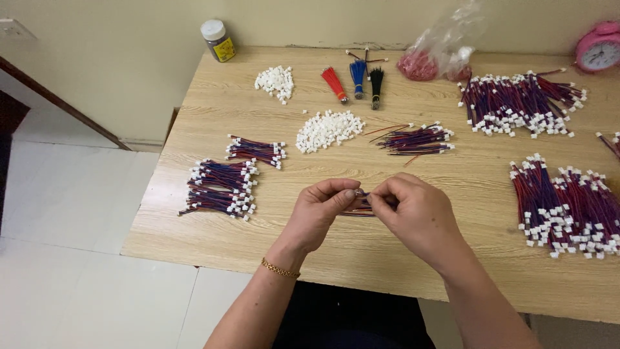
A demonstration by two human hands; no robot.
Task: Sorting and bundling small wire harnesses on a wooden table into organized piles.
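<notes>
Red-and-blue wires sit near the table's near edge, pinched between left hand and right hand, both closed on them. Left lie finished bundles; right, a big wire heap. Farther off, a mound of small white plastic connectors. Bare wood-grain table lies around the hands

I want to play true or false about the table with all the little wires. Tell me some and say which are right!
1. Both hands, left hand and right hand, pinch one thin red-and-blue wire piece. True.
2. The pink round alarm clock stands at the table's near left corner. False: far right corner.
3. A pile of small white plastic connectors lies mid-table. True.
4. The dark jar with a white lid lies tipped over. False: it stands upright.
</notes>
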